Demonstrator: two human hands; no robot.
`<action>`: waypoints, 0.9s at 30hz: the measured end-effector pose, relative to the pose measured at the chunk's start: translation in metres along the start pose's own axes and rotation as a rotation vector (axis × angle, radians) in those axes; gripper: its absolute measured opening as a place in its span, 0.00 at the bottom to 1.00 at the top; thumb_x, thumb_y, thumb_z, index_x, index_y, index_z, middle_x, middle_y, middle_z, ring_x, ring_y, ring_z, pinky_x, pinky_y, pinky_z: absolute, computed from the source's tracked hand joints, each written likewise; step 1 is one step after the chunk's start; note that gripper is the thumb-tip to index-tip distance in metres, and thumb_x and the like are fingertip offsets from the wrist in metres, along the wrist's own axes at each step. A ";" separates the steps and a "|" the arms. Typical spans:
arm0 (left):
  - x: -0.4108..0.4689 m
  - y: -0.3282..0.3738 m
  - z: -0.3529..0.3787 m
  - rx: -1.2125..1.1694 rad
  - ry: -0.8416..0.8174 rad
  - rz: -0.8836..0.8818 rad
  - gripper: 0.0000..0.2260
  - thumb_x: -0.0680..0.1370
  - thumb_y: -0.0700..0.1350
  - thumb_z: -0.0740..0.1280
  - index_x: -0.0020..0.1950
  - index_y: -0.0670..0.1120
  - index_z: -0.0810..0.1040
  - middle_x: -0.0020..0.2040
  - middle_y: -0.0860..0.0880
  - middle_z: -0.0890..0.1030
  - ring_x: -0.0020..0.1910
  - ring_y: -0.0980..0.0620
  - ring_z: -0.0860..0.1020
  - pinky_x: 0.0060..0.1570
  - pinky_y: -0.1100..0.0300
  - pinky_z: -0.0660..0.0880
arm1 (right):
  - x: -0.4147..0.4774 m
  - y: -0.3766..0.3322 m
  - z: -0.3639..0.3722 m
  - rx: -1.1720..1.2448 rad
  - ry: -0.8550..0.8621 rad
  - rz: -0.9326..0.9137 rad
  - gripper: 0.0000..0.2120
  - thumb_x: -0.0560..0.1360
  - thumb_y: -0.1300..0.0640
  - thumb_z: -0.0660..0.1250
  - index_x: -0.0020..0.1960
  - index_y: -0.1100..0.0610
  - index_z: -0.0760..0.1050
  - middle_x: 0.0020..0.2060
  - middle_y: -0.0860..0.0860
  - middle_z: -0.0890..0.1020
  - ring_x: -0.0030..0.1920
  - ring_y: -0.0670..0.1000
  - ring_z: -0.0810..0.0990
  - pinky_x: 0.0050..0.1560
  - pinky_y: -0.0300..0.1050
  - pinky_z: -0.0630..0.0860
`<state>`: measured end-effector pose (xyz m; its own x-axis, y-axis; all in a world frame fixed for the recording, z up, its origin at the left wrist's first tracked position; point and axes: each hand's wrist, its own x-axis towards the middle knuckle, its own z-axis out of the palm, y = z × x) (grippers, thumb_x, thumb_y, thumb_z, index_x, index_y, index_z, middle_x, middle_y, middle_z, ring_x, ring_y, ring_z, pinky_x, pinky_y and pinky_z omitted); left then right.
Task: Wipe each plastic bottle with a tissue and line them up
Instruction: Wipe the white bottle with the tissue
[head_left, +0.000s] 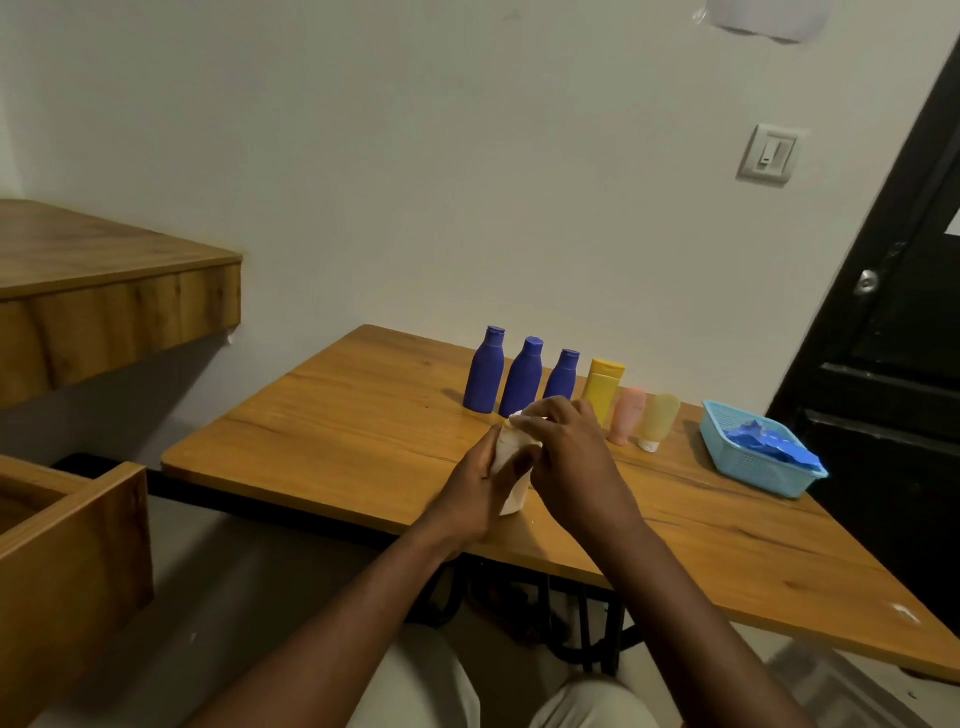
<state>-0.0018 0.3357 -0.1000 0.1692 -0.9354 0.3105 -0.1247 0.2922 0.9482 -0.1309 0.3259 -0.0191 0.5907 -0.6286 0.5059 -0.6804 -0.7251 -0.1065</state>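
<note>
On the wooden table a row of bottles stands near the wall: three blue bottles, a yellow one, a pink tube and a pale yellow tube. In front of the row, my left hand grips a white bottle from its left side. My right hand curls over the bottle's top and pinches a white tissue against it. Most of the white bottle is hidden between the hands.
A light blue basket holding crumpled blue material sits at the table's right. A wooden shelf and an open wooden drawer are at the left. A dark door stands at the right.
</note>
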 end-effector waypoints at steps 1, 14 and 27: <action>0.000 -0.001 0.000 0.004 0.004 0.002 0.35 0.70 0.76 0.66 0.73 0.63 0.70 0.63 0.58 0.82 0.63 0.57 0.80 0.64 0.49 0.78 | -0.001 0.000 -0.002 -0.007 0.003 -0.005 0.22 0.79 0.61 0.67 0.72 0.52 0.73 0.69 0.50 0.72 0.68 0.51 0.65 0.67 0.45 0.68; 0.003 -0.001 0.001 -0.017 0.037 -0.051 0.26 0.77 0.66 0.67 0.72 0.59 0.72 0.60 0.56 0.82 0.60 0.55 0.79 0.63 0.50 0.76 | -0.001 0.020 -0.007 0.270 0.455 0.071 0.17 0.72 0.71 0.69 0.57 0.58 0.82 0.53 0.52 0.80 0.55 0.47 0.69 0.49 0.32 0.64; 0.003 -0.008 -0.003 0.030 0.006 0.003 0.22 0.85 0.54 0.64 0.79 0.59 0.66 0.72 0.57 0.76 0.70 0.56 0.75 0.68 0.53 0.75 | -0.003 0.005 0.021 -0.069 0.165 -0.151 0.23 0.67 0.64 0.79 0.61 0.60 0.81 0.53 0.55 0.82 0.53 0.56 0.78 0.49 0.49 0.80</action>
<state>0.0025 0.3312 -0.1065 0.1746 -0.9333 0.3138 -0.1547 0.2888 0.9448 -0.1270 0.3179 -0.0388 0.6134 -0.4556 0.6451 -0.6207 -0.7831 0.0371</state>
